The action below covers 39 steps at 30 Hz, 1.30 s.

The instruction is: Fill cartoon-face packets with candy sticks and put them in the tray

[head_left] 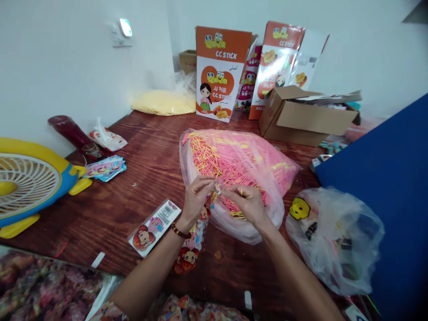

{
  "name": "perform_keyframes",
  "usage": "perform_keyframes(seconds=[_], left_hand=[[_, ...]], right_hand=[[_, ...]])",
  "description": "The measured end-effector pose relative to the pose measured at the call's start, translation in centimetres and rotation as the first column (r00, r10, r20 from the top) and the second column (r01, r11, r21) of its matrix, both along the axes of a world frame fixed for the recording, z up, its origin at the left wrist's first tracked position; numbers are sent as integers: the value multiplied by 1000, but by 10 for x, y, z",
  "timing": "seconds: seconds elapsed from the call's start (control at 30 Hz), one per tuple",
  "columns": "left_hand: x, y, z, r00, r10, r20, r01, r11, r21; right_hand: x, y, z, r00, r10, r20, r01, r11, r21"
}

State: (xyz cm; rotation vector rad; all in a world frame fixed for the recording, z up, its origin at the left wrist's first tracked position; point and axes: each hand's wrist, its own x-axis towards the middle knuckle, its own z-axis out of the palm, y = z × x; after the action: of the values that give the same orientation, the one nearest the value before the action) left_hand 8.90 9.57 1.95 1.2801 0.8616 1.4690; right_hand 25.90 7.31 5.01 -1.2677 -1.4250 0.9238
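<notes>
My left hand [197, 196] is closed in a pinch on the top of a clear printed packet [198, 234] with a red-haired cartoon figure, which hangs down beside my wrist to the table. My right hand [249, 203] meets it there, fingers pinched at the packet's end; a bit of yellow shows by the right fingers, too small to tell what it is. Both hands are over the near edge of an open clear plastic bag [230, 227] heaped with thin pink and yellow sticks [214, 160]. Left of my forearm lies a flat cartoon-printed packet [154, 227].
A yellow and blue fan [30, 178], a dark red bottle [72, 133], tissues [109, 138] and cartoon cards [106, 168] stand left. Behind are printed boxes [217, 73], an open carton [310, 118] and a yellow-filled bag [163, 102]. Right are a clear bag [334, 240] and blue panel [384, 178].
</notes>
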Motion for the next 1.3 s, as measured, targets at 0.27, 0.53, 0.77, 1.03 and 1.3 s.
perform_keyframes(seconds=[0.27,0.53,0.77,1.03,1.3], left_hand=[[-7,1,-3,995,-72,70,87,966,-245],[-28,-13,11,926,-368,80,360,805,-471],[-58,-33,4,925,-350,-151,249,855,-456],[-98,-80,-43,842,-250,-478,44,915,-400],[-103,-101,-74,617,-93,-781,-92,978,-189]], right_hand=[[-2,4,1,972,-84,-218,61,992,-108],[-15,1,-3,942,-121,-314,57,977,-207],[-32,-8,-18,973,71,-219,-123,964,-234],[-59,-23,-52,857,325,399,-173,912,-371],[-50,-26,-35,600,303,740,-55,939,-340]])
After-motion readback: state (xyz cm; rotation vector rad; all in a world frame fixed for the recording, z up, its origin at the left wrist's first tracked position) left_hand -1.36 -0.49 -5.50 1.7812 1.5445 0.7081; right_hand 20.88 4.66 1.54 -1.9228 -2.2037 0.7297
